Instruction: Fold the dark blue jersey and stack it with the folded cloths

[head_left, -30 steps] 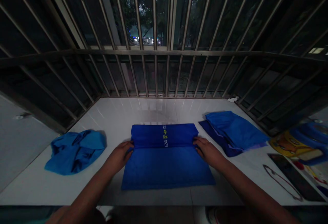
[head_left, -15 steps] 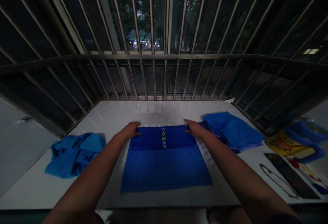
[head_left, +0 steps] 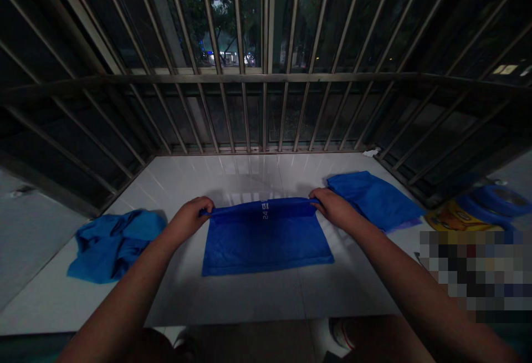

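Observation:
A blue cloth [head_left: 266, 244] with white printed characters lies on the white tiled ledge in front of me, its far part doubled over into a darker band. My left hand [head_left: 193, 216] pinches the left end of the far edge. At the right end of that edge, my right hand [head_left: 330, 208] has its thumb and fingers closed on the fabric. The far edge looks slightly raised between my hands, while the near part lies flat. Whether the cloth is a garment or a bag, I cannot tell.
A crumpled blue cloth [head_left: 116, 244] lies to the left, and a flatter folded blue cloth [head_left: 374, 199] to the right. A yellow and blue object [head_left: 463, 213] sits at the far right, beside a pixelated patch. Metal bars [head_left: 266, 78] close off the back of the ledge [head_left: 233, 174].
Both hands have closed on the ends of the far edge and moved slightly apart. The visible cloth is now shorter front to back, and the yellow print no longer shows.

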The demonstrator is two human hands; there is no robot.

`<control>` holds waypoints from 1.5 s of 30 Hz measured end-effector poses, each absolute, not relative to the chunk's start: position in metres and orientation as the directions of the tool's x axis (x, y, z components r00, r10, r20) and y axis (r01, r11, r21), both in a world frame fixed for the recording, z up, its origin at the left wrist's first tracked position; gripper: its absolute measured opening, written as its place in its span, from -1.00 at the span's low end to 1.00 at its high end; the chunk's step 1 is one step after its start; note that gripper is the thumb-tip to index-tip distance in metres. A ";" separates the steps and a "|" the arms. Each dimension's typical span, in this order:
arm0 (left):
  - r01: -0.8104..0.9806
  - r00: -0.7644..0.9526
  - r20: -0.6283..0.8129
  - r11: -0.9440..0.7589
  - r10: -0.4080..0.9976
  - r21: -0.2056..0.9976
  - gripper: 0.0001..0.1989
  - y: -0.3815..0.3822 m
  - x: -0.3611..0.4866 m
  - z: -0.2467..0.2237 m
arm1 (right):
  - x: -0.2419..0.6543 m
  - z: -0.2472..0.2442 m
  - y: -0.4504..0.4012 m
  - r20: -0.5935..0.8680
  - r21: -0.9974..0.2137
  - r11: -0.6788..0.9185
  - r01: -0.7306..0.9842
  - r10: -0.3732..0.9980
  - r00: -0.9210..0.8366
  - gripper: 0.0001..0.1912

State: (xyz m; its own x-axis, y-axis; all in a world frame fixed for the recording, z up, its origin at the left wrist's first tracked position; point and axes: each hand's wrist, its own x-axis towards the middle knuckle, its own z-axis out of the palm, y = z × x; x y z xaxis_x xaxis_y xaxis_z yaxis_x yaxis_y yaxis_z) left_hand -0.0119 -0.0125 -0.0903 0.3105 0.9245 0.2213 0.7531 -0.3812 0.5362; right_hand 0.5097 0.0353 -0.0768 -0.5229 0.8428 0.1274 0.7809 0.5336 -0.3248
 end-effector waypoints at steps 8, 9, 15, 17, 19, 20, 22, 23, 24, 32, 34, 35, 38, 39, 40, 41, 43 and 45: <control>0.832 0.371 0.218 -0.427 0.903 0.353 -0.79 -0.182 -0.007 -0.189 | 0.544 -0.174 -0.118 0.173 -0.237 0.592 0.770 0.806 -0.567 -0.78; 0.838 0.361 0.232 -0.423 0.903 0.344 -0.76 -0.193 -0.007 -0.199 | 0.544 -0.184 -0.130 0.198 -0.236 0.581 0.779 0.813 -0.547 -0.84; 0.849 0.249 0.289 -0.352 0.924 0.394 -0.78 -0.207 -0.004 -0.202 | 0.509 -0.191 -0.152 0.332 -0.206 0.171 0.963 0.938 -0.095 -0.65; 0.853 0.206 0.300 -0.321 0.931 0.410 -0.76 -0.203 0.001 -0.195 | 0.491 -0.186 -0.148 0.302 -0.144 -0.005 0.990 0.952 0.048 -0.52; 0.864 0.167 0.300 -0.286 0.939 0.414 -0.75 -0.198 0.007 -0.190 | 0.479 -0.182 -0.140 0.214 -0.121 -0.086 0.989 0.971 0.111 -0.53; 0.871 0.148 0.299 -0.267 0.943 0.413 -0.73 -0.194 0.010 -0.187 | 0.475 -0.180 -0.136 0.156 -0.131 -0.100 0.986 0.980 0.120 -0.57; 0.881 0.112 0.300 -0.234 0.947 0.411 -0.70 -0.185 0.018 -0.184 | 0.475 -0.177 -0.130 0.042 -0.174 -0.106 0.979 0.992 0.115 -0.65; 0.884 0.095 0.307 -0.222 0.947 0.411 -0.68 -0.179 0.022 -0.183 | 0.477 -0.175 -0.128 -0.010 -0.203 -0.108 0.973 0.994 0.108 -0.67; 0.887 0.079 0.318 -0.212 0.945 0.411 -0.66 -0.171 0.026 -0.182 | 0.480 -0.173 -0.127 -0.058 -0.230 -0.116 0.966 0.993 0.105 -0.67; 0.889 0.176 -0.004 -0.157 0.984 0.430 -0.36 -0.077 0.038 -0.176 | 0.494 -0.143 -0.097 -0.040 -0.178 -0.025 0.984 0.999 0.018 -0.16; 0.882 0.210 -0.129 -0.131 0.969 0.453 -0.40 -0.057 0.036 -0.167 | 0.494 -0.131 -0.074 -0.122 -0.216 0.142 0.966 0.978 -0.172 0.04; 0.875 0.229 -0.166 -0.127 0.959 0.468 -0.48 -0.050 0.036 -0.162 | 0.494 -0.125 -0.063 -0.185 -0.218 0.192 0.957 0.954 -0.234 0.10; 0.843 0.287 -0.195 -0.151 0.938 0.516 -0.68 -0.035 0.035 -0.147 | 0.495 -0.109 -0.036 -0.339 -0.177 0.240 0.955 0.896 -0.288 0.13; 0.830 0.304 -0.190 -0.162 0.933 0.534 -0.70 -0.033 0.034 -0.141 | 0.495 -0.104 -0.031 -0.361 -0.167 0.251 0.953 0.885 -0.296 0.06; 0.817 0.318 -0.179 -0.173 0.931 0.551 -0.72 -0.033 0.034 -0.134 | 0.495 -0.099 -0.027 -0.367 -0.166 0.268 0.949 0.876 -0.312 -0.05; 0.804 0.328 -0.164 -0.184 0.930 0.565 -0.74 -0.034 0.033 -0.127 | 0.496 -0.094 -0.025 -0.362 -0.169 0.290 0.942 0.871 -0.333 -0.21; 0.776 0.319 -0.104 -0.197 0.942 0.599 -0.77 -0.042 0.032 -0.110 | 0.497 -0.080 -0.025 -0.324 -0.160 0.329 0.931 0.873 -0.364 -0.49; 0.741 0.271 0.003 -0.211 0.963 0.637 -0.79 -0.055 0.029 -0.094 | 0.499 -0.066 -0.031 -0.244 -0.133 0.347 0.928 0.897 -0.370 -0.64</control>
